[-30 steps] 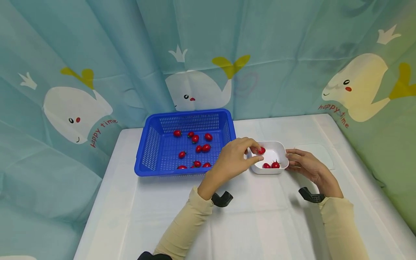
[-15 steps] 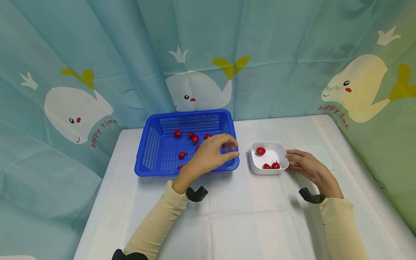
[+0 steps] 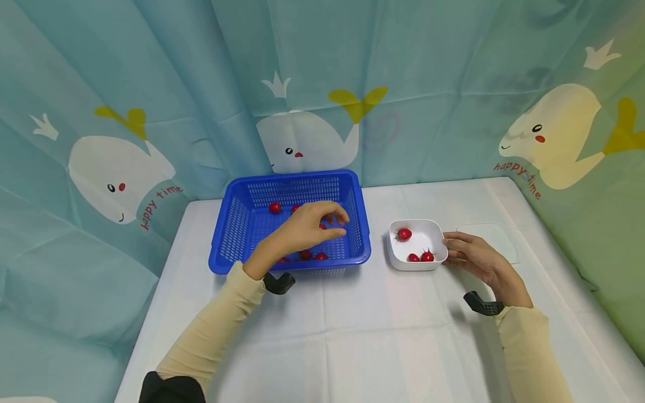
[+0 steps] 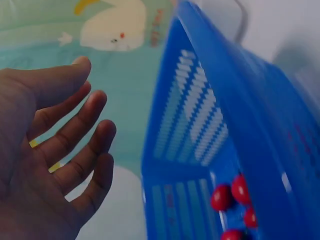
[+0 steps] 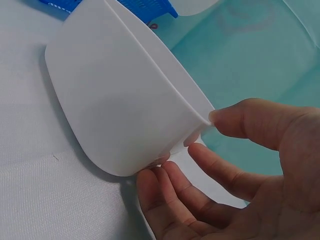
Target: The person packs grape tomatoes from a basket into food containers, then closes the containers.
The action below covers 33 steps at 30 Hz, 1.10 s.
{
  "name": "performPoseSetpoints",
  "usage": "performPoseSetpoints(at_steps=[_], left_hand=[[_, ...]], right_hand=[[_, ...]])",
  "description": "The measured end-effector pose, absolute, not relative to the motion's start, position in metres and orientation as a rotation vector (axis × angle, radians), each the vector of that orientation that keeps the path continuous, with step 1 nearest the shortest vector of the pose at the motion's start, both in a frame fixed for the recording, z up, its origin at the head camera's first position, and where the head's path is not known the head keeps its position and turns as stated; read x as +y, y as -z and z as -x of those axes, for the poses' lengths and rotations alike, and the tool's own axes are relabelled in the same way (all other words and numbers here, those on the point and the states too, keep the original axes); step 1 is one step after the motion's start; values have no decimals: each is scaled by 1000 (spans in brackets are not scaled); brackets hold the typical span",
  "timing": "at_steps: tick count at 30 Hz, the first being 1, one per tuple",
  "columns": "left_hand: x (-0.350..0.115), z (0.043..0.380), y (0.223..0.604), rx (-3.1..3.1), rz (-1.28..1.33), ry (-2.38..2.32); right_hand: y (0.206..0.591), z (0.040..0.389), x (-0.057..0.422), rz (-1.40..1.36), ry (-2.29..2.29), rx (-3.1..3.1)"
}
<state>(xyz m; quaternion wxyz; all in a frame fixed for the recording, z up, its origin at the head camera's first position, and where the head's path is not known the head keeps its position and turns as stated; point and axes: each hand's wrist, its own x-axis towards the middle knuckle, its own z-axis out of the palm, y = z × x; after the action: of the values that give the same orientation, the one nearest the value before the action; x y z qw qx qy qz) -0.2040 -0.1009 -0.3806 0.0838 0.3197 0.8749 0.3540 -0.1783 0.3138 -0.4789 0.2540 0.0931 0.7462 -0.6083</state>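
My left hand point(image 3: 308, 226) hovers over the blue plastic basket point(image 3: 235, 226), its fingers loosely bent and nothing between them. Several cherry tomatoes point(image 3: 274, 207) lie in the basket, some hidden under the hand. The left wrist view shows the palm and spread fingers apart from the basket wall. My right hand point(image 3: 476, 258) holds the right side of a small white box point(image 3: 415, 267). In the right wrist view its thumb is at the rim corner and its fingers point(image 5: 215, 162) lie against the outer wall. Inside the box are three cherry tomatoes point(image 3: 404, 234).
A pale, flat, see-through lid-like sheet point(image 3: 491, 238) lies on the table behind the right hand. White cloth point(image 3: 383, 336) covers the table. A blue-green curtain point(image 3: 428, 134) with whale prints hangs along the back and sides.
My left hand has let go of a cherry tomato in the white box and moved left, over the basket. The right hand and the box have stayed put.
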Motion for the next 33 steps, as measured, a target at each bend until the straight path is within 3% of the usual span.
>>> performPoseSetpoints(at_steps=[16,33], left_hand=[[-137,242,392,2551,-899,-712],[-141,275,412,2411,-836,-596]], right_hand=[[481,178,314,-236,1682,2009],[477,178,315,-249,1665,2000]])
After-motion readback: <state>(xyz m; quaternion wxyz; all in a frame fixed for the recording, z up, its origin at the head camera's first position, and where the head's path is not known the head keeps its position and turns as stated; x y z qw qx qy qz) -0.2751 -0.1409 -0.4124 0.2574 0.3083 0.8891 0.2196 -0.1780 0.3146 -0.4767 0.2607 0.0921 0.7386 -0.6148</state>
